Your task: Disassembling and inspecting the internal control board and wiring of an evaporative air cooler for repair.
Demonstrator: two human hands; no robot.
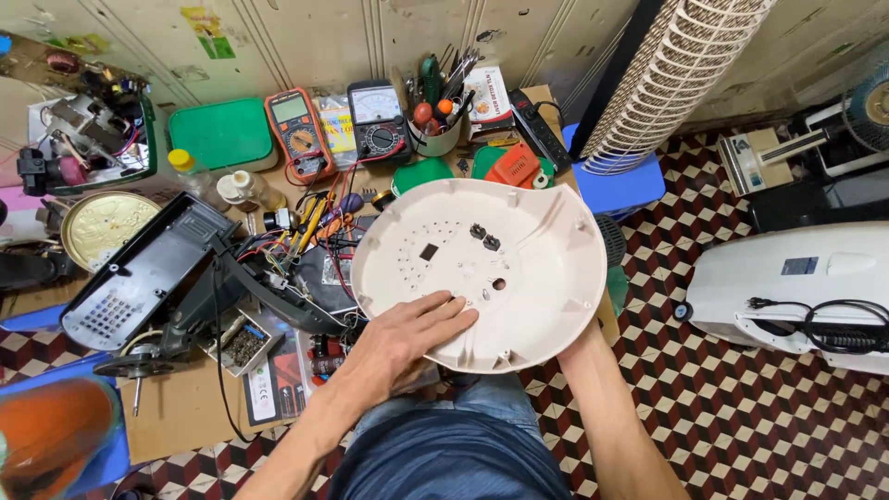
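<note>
Cluttered with tools, the low brown surface [185, 417] stands over a checkered maroon-and-cream tiled floor [741, 407], with pale panelled walls behind; a round cream plastic base shell [519, 278] with its ribbed hollow side up is held out above the person's lap, at the right end of the surface; the left hand [398, 347] lies flat on the shell's near rim, fingers [444, 310] spread and pressing on the inner face; the right hand is hidden under the shell's right edge, only its forearm [611, 407] showing, so whether its fingers are spread or curled cannot be told; just left of the shell lies a black plastic housing [148, 268] with a tangle of red, yellow and black wires [306, 231] beside it; farther back stand an orange digital multimeter [298, 134], a black analogue meter [378, 120] and a white cup of screwdrivers [435, 120]; a green rectangular lid [222, 134] sits near the wall; a white ribbed fan column [676, 74] leans at upper right, and a white appliance body with a coiled black cord [796, 287] rests on the floor.
</note>
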